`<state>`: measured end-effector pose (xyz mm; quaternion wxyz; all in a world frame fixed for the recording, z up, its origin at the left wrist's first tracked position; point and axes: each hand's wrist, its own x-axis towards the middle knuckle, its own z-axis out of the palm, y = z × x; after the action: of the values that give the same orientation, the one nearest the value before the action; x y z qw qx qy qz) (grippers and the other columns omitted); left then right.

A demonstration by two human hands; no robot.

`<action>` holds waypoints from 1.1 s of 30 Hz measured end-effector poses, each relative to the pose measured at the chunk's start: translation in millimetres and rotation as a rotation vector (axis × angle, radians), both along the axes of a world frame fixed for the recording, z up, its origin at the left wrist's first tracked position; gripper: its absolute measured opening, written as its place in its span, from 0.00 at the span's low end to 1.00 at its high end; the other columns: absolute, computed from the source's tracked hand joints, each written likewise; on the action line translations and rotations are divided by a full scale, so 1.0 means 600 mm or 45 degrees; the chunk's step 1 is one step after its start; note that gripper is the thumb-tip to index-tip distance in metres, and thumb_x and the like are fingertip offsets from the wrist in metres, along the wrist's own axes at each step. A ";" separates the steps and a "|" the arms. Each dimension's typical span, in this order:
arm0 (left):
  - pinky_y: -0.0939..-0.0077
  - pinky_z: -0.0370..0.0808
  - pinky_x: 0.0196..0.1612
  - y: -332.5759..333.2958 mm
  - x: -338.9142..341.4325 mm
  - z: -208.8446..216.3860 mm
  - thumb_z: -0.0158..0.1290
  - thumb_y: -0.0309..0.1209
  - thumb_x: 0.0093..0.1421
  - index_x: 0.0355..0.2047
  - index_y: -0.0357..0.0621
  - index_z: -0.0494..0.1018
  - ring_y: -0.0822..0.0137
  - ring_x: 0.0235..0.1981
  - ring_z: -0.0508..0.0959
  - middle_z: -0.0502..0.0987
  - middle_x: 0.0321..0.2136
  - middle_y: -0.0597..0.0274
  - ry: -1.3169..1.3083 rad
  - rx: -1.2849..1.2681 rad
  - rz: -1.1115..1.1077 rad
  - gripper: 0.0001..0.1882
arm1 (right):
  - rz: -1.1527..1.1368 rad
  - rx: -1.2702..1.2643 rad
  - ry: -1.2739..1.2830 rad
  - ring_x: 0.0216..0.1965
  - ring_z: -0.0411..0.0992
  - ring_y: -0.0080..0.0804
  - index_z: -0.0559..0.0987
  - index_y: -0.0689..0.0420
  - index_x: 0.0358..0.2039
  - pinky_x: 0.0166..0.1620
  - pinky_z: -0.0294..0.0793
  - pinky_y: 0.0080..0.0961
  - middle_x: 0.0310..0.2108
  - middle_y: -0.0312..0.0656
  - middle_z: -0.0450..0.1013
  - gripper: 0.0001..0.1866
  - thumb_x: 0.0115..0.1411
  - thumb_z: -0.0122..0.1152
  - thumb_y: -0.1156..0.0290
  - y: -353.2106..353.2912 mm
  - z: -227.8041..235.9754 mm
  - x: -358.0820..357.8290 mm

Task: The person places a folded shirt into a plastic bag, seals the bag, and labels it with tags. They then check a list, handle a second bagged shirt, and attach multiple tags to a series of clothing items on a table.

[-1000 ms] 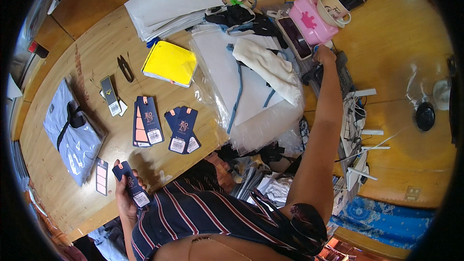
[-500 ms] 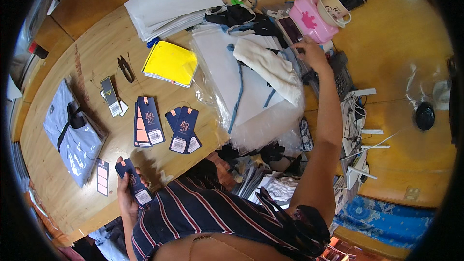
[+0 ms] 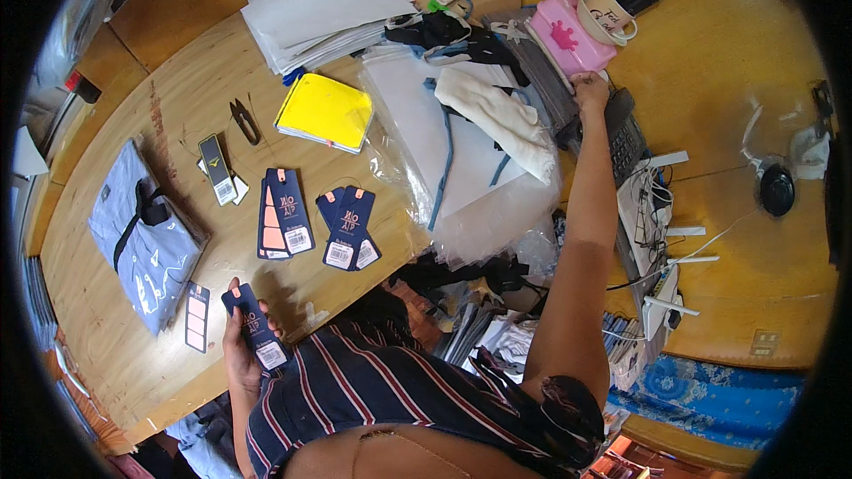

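The left hand (image 3: 238,350) has its fingers wrapped around a dark blue tag (image 3: 255,326), thumb on the front. The tag is held near the body, over the near left edge of the wooden table (image 3: 177,106). To do this well, I think the hand should keep the tag flat and not bend it.

The right hand (image 3: 590,89) is stretched far out. Its fingertips press down on a grey keyboard (image 3: 621,137), just beside a pink box (image 3: 572,35). I cannot tell if those fingers are spread or together.

The tag is long and thin, dark blue, with a white sticker at its near end. More tags (image 3: 315,217) like it lie flat on the table, farther out. A folded blue shirt (image 3: 142,235) in a clear bag lies at the left. A yellow pad (image 3: 327,111) sits farther away.
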<state>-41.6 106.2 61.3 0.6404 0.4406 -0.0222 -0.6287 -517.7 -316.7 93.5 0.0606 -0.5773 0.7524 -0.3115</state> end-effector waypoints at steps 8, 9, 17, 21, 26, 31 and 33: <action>0.75 0.72 0.22 0.043 0.037 -0.030 0.37 0.40 0.56 0.43 0.41 0.58 0.66 0.20 0.71 0.69 0.27 0.58 0.019 0.097 0.018 0.18 | -0.081 -0.035 -0.771 0.20 0.70 0.30 0.69 0.64 0.26 0.23 0.72 0.19 0.23 0.43 0.69 0.04 0.48 0.50 0.79 0.026 0.007 0.005; 0.75 0.72 0.21 0.048 0.041 -0.030 0.37 0.39 0.56 0.40 0.40 0.59 0.66 0.19 0.71 0.69 0.26 0.57 -0.002 0.121 0.024 0.17 | -0.024 0.036 -0.736 0.20 0.70 0.30 0.69 0.64 0.26 0.23 0.72 0.19 0.23 0.43 0.69 0.03 0.48 0.49 0.79 0.023 0.010 0.008; 0.75 0.72 0.20 0.068 0.067 -0.029 0.35 0.36 0.56 0.33 0.36 0.61 0.65 0.18 0.71 0.70 0.24 0.55 -0.069 0.141 0.041 0.14 | -0.064 -0.099 -0.556 0.23 0.71 0.33 0.66 0.69 0.26 0.24 0.73 0.22 0.23 0.48 0.68 0.04 0.51 0.43 0.80 0.008 0.049 0.023; 0.76 0.72 0.20 0.076 0.071 -0.022 0.35 0.35 0.56 0.32 0.36 0.61 0.65 0.18 0.71 0.70 0.24 0.56 -0.108 0.155 0.062 0.14 | -0.068 -0.329 -0.953 0.18 0.70 0.35 0.64 0.68 0.24 0.20 0.72 0.26 0.19 0.49 0.68 0.02 0.48 0.46 0.83 -0.009 0.044 0.028; 0.76 0.72 0.20 0.080 0.082 -0.032 0.35 0.35 0.56 0.32 0.36 0.61 0.66 0.18 0.71 0.70 0.24 0.56 -0.082 0.176 0.038 0.14 | -0.054 -0.481 -1.163 0.18 0.69 0.38 0.58 0.66 0.28 0.20 0.72 0.27 0.20 0.51 0.68 0.05 0.49 0.40 0.84 -0.023 0.041 0.003; 0.77 0.72 0.19 0.069 0.077 -0.021 0.35 0.35 0.56 0.32 0.36 0.61 0.66 0.17 0.71 0.70 0.24 0.56 -0.126 0.184 0.095 0.13 | -0.207 -0.665 -1.000 0.23 0.70 0.40 0.59 0.68 0.26 0.22 0.74 0.29 0.25 0.54 0.66 0.03 0.50 0.40 0.83 0.014 0.020 0.040; 0.76 0.72 0.19 0.071 0.081 -0.020 0.35 0.35 0.56 0.33 0.36 0.61 0.66 0.17 0.71 0.70 0.24 0.56 -0.109 0.188 0.091 0.13 | -0.342 -0.715 -1.100 0.23 0.70 0.41 0.57 0.67 0.26 0.21 0.74 0.30 0.25 0.55 0.66 0.04 0.49 0.40 0.83 0.030 0.014 0.059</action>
<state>7.2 148.6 49.3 0.6265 0.5138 0.0126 -0.5859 -482.5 -298.6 101.9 0.1675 -0.2889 0.6138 -0.7153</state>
